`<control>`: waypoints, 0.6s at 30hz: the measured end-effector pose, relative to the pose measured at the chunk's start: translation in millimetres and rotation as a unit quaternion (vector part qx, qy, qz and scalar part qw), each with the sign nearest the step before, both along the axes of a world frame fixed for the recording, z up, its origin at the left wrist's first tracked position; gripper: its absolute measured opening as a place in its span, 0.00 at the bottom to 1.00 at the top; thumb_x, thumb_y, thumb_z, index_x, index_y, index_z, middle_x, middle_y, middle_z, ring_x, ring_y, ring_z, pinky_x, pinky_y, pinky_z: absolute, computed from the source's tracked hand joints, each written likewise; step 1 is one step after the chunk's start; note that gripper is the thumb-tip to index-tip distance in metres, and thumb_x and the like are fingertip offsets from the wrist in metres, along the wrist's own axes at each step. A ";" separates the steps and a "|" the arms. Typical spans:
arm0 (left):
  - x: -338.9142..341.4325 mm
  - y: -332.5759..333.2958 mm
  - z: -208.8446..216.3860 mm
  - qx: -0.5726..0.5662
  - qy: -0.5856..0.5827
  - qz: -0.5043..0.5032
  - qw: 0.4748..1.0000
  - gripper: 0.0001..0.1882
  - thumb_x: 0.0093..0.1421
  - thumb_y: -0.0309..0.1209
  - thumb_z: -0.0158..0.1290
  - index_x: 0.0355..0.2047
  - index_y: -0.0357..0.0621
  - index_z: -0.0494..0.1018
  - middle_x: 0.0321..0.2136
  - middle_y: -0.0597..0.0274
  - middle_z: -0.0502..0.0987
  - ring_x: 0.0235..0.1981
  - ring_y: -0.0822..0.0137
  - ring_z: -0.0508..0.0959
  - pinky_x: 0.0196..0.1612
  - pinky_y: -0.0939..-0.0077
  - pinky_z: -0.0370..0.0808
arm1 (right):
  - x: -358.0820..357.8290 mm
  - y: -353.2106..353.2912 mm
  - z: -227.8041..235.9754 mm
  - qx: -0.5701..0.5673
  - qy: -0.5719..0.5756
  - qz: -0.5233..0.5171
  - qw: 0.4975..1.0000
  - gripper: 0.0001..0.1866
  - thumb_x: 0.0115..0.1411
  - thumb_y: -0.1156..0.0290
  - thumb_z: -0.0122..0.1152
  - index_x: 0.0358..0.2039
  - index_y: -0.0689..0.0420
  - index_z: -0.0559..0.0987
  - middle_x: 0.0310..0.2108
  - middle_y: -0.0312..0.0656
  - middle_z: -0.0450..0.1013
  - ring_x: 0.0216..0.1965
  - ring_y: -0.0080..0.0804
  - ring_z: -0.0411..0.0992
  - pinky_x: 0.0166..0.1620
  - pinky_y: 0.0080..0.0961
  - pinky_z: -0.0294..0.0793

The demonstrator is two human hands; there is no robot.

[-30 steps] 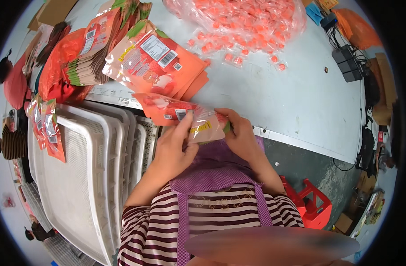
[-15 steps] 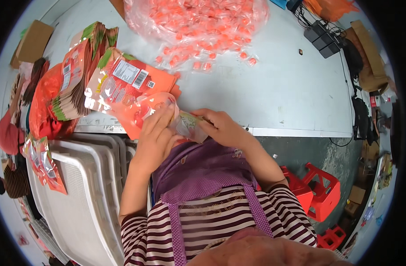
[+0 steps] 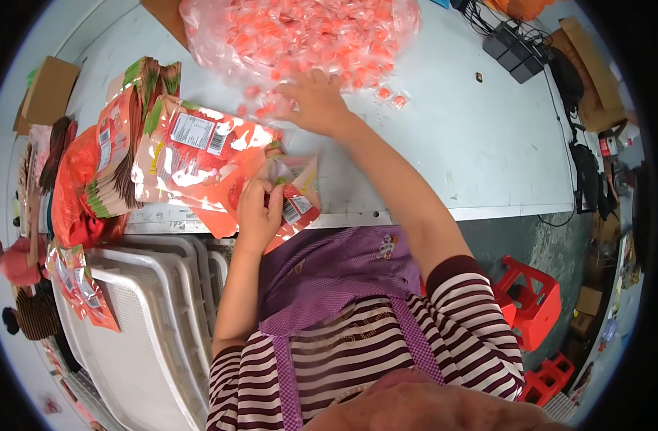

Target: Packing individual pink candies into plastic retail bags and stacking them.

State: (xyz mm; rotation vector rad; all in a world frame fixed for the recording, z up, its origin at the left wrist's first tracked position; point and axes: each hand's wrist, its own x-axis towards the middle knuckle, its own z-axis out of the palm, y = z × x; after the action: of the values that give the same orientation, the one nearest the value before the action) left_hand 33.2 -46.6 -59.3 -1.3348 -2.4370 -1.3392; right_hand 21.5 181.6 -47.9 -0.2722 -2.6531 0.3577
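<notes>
Near the table's front edge, my left hand [image 3: 259, 218] is closed on a small red and clear plastic pouch [image 3: 298, 206] with a printed label. The pouch's mouth faces away from me. My right hand [image 3: 316, 103] is stretched across the table with its fingers spread, at the near edge of a heap of individually wrapped orange-red candies [image 3: 307, 43]. Whether its fingertips touch any candy is hard to make out. Left of the held pouch lie flat printed pouches [image 3: 196, 165], and beyond them stands a thick bundle of folded pouches [image 3: 120, 144].
Stacked white plastic trays [image 3: 120, 287] stand below the table at left, a filled red pouch [image 3: 84, 287] on top. A red plastic bag [image 3: 74, 187] hangs beside the bundle. Black power adapters [image 3: 516, 52] with cables lie at far right. Red stools [image 3: 534, 305] stand on the floor.
My right hand has left the pouch and reached forward to the candy heap. My left hand keeps the pouch, now turned with its red labelled side showing.
</notes>
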 end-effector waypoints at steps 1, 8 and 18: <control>0.4 0.1 -0.1 -0.004 -0.001 0.005 1.000 0.10 0.57 0.28 0.53 0.27 0.39 0.63 0.22 0.55 0.65 0.23 0.60 0.67 0.27 0.71 0.66 | 2.1 4.2 -2.5 -0.001 -0.001 -0.005 1.000 0.26 0.50 0.46 0.58 0.47 0.45 0.75 0.49 0.43 0.65 0.52 0.43 0.60 0.55 0.50 0.52; -0.1 3.3 1.4 -0.001 0.005 -0.009 1.000 0.10 0.58 0.29 0.52 0.26 0.39 0.63 0.22 0.56 0.65 0.22 0.61 0.66 0.27 0.71 0.66 | 73.8 41.2 -5.7 0.026 -0.066 0.073 0.995 0.18 0.55 0.53 0.53 0.44 0.45 0.76 0.47 0.38 0.69 0.53 0.40 0.60 0.57 0.49 0.51; -5.4 -2.1 -3.7 -0.012 0.012 0.004 1.000 0.10 0.59 0.30 0.52 0.26 0.39 0.64 0.21 0.60 0.65 0.22 0.68 0.66 0.26 0.75 0.65 | 190.3 65.5 23.0 -0.143 0.040 -0.048 0.988 0.19 0.49 0.71 0.62 0.44 0.52 0.75 0.46 0.40 0.69 0.51 0.39 0.61 0.55 0.36 0.57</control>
State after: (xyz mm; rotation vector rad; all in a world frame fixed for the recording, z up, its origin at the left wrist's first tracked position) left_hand 27.8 -48.7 -62.9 -1.3382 -2.4488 -1.2881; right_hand 211.8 247.0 -24.9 -0.4642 -2.4956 0.7031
